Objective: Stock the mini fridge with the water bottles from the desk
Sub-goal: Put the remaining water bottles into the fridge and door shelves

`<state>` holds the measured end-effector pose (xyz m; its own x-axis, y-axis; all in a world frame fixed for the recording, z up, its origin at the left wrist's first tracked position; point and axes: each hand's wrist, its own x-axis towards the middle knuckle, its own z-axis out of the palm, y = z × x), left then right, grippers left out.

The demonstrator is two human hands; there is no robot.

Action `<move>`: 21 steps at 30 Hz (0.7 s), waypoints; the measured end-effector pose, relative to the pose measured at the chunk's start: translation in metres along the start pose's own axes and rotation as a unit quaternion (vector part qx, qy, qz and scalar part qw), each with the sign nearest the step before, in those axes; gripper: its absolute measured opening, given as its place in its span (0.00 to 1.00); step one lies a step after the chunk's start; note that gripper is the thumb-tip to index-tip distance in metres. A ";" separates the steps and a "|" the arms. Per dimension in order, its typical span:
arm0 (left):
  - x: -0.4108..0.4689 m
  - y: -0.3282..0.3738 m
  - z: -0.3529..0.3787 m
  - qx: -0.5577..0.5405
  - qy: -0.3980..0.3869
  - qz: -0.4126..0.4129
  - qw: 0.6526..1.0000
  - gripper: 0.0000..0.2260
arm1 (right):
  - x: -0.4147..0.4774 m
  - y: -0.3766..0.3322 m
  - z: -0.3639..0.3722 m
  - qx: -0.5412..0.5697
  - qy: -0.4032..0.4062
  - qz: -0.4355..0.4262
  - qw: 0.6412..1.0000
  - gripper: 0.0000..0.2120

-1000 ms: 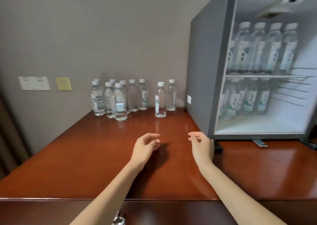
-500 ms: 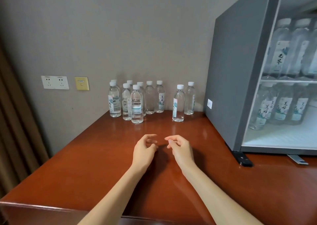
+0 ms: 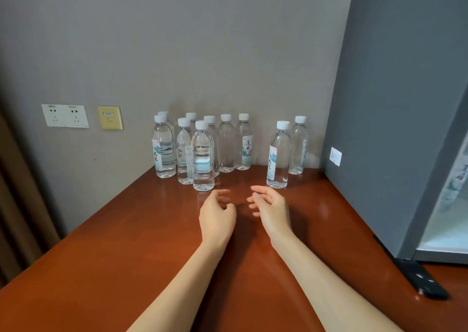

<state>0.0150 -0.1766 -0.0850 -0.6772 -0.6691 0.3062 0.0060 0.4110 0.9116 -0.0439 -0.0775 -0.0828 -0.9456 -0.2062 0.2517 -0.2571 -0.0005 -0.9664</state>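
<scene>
Both empty, loosely curled: left hand and right hand, nearer the water bottles than before.

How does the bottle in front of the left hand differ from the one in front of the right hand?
The left front bottle leads a crowded cluster; the right front bottle has just the rear bottle behind it. The left front bottle's label is a pale band seen through the water; the right front bottle's label sits on its left side, characters showing. Both stand upright on the desk, white-capped, untouched.
</scene>
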 end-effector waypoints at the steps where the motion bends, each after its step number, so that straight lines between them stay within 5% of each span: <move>1: 0.007 -0.001 0.004 -0.001 -0.006 -0.001 1.000 0.14 | 0.008 0.003 0.003 0.006 -0.003 0.000 1.000 0.09; 21: 0.135 -0.022 0.083 -0.002 -0.092 0.025 0.995 0.33 | 0.161 0.038 0.057 0.008 -0.021 -0.040 0.999 0.27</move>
<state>-0.1375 -0.2241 -0.0863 -0.7992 -0.5229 0.2965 0.0466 0.4379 0.8978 -0.1946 -0.1664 -0.0816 -0.9129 -0.2466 0.3252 -0.3275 -0.0330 -0.9443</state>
